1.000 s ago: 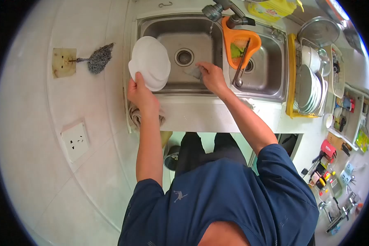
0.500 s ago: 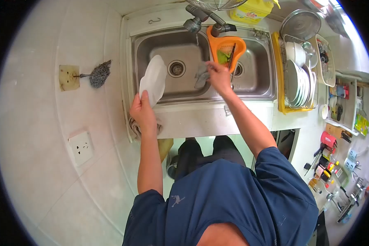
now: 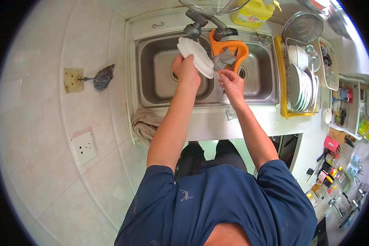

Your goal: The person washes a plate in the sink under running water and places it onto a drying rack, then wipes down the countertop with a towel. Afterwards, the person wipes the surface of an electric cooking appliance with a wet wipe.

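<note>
A: Here's the plate (image 3: 197, 58), tilted over the left basin (image 3: 156, 74), right below the tap (image 3: 192, 31)! The left hand (image 3: 186, 70) has it pinched by the edge.

B: And across the way, the right hand (image 3: 231, 84): fingers bent and loosely bunched, close to the cloth (image 3: 224, 58), which is up over the orange strainer (image 3: 242, 50).

A: Are those fingertips on the cloth?

B: Can't call it! They're so close from this angle that I won't say whether that hand grips anything.

A: How far along are we?

B: Partway, I'd judge. A row of plates (image 3: 294, 84) stands upright in the yellow tray (image 3: 283, 88), so those look done. This one's in the hand over the basin, not among them, so it looks unfinished.

A: What are we missing?

B: Plenty! The plate blocks the space under the tap, so any running water is lost to us. The left hand half covers the drain (image 3: 173, 76), the cloth hides much of what's in the strainer, and the sieve (image 3: 214, 5) is cut off at the top.
</note>
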Demonstrator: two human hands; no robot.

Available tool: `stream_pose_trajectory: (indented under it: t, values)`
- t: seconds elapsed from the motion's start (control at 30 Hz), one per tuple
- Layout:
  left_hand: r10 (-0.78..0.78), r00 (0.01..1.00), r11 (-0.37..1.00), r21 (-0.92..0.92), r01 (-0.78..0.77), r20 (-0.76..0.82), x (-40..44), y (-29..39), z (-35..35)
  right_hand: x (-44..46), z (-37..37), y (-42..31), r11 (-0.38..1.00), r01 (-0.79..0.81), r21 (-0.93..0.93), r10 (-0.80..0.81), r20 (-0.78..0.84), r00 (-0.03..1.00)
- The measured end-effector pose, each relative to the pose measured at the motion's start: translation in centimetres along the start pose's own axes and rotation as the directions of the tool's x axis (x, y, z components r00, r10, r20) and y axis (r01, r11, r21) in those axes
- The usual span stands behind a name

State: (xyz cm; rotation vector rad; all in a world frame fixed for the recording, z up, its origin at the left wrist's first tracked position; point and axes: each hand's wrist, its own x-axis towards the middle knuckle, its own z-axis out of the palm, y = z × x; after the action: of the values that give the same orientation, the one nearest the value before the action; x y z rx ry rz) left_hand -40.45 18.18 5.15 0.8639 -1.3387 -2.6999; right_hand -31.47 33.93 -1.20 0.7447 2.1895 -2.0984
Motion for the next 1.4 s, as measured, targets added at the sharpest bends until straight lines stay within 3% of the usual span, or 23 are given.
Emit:
stream_pose_trajectory:
  t: [0.2,0.27,0.33,0.37,0.4,0.43,0.5,0.57,0.63,0.67,0.73,0.77,0.83,0.87,0.97,1.0,1.03,1.07,1.1,1.13,1.2,1.3,1.4]
  values:
    - [0.097,0.995,0.953,0.29,-0.088,-0.017,-0.5,0.1,1.3,-0.1,-2.0,-3.8,0.989,0.038,0.143,-0.037,-0.012,0.999]
    - [0.237,0.97,0.885,0.399,-0.239,0.056,-1.2,0.6,-0.3,0.3,-2.1,-4.8,0.976,0.095,0.194,-0.106,0.044,0.993]
    - [0.333,0.942,0.747,0.598,-0.291,0.042,-1.4,0.4,-2.7,0.7,-2.4,-6.1,0.978,-0.05,0.201,0.01,0.192,0.981]
    - [0.387,0.909,0.447,0.83,-0.334,0.158,-1.9,1.0,-4.2,1.8,-2.0,-3.9,0.999,0.051,-0.007,-0.048,0.203,0.978]
    - [0.34,0.915,0.396,0.849,-0.349,0.218,-0.6,0.6,-7.1,1.1,-2.1,-4.8,0.927,0.158,-0.341,-0.093,0.199,0.976]
    - [0.406,0.863,0.213,0.887,-0.41,0.302,-1.7,1.5,-7.2,0.9,-1.4,-3.8,0.909,0.214,-0.358,-0.172,0.144,0.974]
    - [0.364,0.862,0.056,0.916,-0.398,0.352,-3.4,3.3,-8.0,-0.5,-0.8,-4.6,0.985,0.106,-0.135,-0.076,0.208,0.975]
    - [0.364,0.855,0.016,0.915,-0.403,0.37,-5.2,3.8,-8.8,-2.1,0.1,-4.5,0.951,0.099,-0.292,-0.035,0.215,0.976]
    - [0.308,0.759,-0.219,0.819,-0.53,0.574,-5.9,4.1,-10.5,-3.6,1.3,-3.6,0.86,0.43,-0.274,-0.408,0.134,0.903]
    - [0.307,0.755,-0.216,0.815,-0.537,0.579,-6.7,4.6,-10.6,-4.5,1.1,-4.8,0.858,0.431,-0.278,-0.412,0.127,0.902]
    - [0.111,0.754,-0.287,0.747,-0.6,0.648,-8.9,6.6,-10.1,-6.4,0.4,-8.3,0.573,0.692,-0.44,-0.636,0.294,0.714]
    - [0.107,0.751,-0.284,0.744,-0.605,0.651,-9.6,7.3,-9.9,-6.6,0.5,-8.0,0.573,0.688,-0.445,-0.635,0.29,0.716]
    - [-0.067,0.665,-0.315,0.617,-0.721,0.744,-10.5,8.4,-9.7,-6.2,1.1,-6.6,0.376,0.852,-0.364,-0.635,0.568,0.523]
    - [-0.065,0.663,-0.312,0.615,-0.724,0.746,-10.9,8.7,-9.7,-6.1,1.6,-6.3,0.516,0.796,-0.316,-0.49,0.653,0.577]
    - [0.044,0.622,-0.309,0.602,-0.736,0.782,-12.4,9.8,-8.2,-5.0,1.7,-6.0,0.626,0.77,-0.127,-0.608,0.54,0.583]
    - [0.191,0.632,-0.247,0.66,-0.71,0.751,-14.3,10.8,-6.2,-4.7,1.2,-6.2,0.755,0.647,-0.111,-0.509,0.523,0.684]
    - [0.335,0.634,-0.177,0.708,-0.684,0.697,-15.4,11.5,-5.3,-3.9,0.9,-5.5,0.752,0.651,-0.104,-0.513,0.529,0.676]
    - [0.316,0.67,-0.075,0.722,-0.688,0.671,-14.9,12.1,-6.6,-2.7,0.7,-4.2,0.962,0.273,0.024,-0.259,0.399,0.88]
    - [0.33,0.669,-0.078,0.725,-0.684,0.666,-14.7,12.1,-8.2,-2.4,0.3,-4.1,0.969,-0.145,0.198,0.077,0.315,0.946]
    - [0.329,0.708,-0.066,0.763,-0.643,0.625,-14.3,11.9,-9.8,-2.7,-0.6,-3.9,0.906,-0.237,0.351,0.14,0.28,0.95]
    - [0.351,0.722,-0.055,0.783,-0.62,0.596,-13.5,12.0,-10.8,-1.9,-1.6,-4.6,0.784,-0.307,0.54,0.218,0.223,0.95]
    - [0.305,0.784,-0.013,0.826,-0.564,0.54,-14.8,12.0,-13.1,-3.3,-3.0,-6.3,0.745,-0.42,0.518,0.409,0.142,0.901]
    - [0.272,0.854,0.048,0.88,-0.473,0.444,-14.6,11.4,-14.0,-2.9,-3.3,-5.4,0.751,-0.367,0.55,0.397,0.069,0.915]
